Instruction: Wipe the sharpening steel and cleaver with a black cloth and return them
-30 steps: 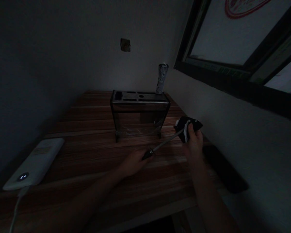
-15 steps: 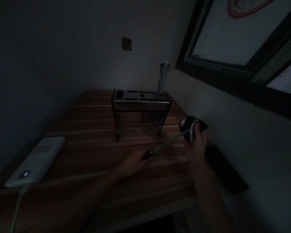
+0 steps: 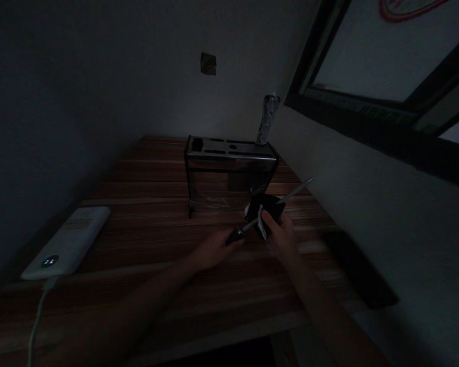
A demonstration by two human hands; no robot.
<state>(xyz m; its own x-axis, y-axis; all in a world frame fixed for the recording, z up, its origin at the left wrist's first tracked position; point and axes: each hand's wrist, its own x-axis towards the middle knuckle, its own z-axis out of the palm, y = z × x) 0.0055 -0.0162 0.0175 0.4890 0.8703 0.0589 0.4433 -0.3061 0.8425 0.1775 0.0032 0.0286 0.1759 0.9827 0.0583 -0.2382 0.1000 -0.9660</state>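
Observation:
My left hand (image 3: 214, 250) is closed round the black handle of a sharpening steel (image 3: 297, 189), whose thin metal rod points up to the right. In my right hand (image 3: 283, 235) is a black cloth (image 3: 257, 205) with a white edge, folded around the middle of the rod. The rod's tip sticks out past the cloth. Just behind both hands stands a knife block (image 3: 229, 162) with a slotted metal top. A wrapped-looking handle (image 3: 268, 120) rises from its right end. The light is dim, so finer details are hard to see.
On the left of the wood-grain table (image 3: 149, 229) lies a white power bank (image 3: 76, 232) with a lit display and a plugged-in cable (image 3: 37, 321). A dark oblong object (image 3: 361, 270) lies along the right wall, below a dark window frame (image 3: 367, 122).
My right hand and the cloth have slid down the rod towards the handle, so the tip now shows. The left hand keeps its grip. The view has shifted slightly.

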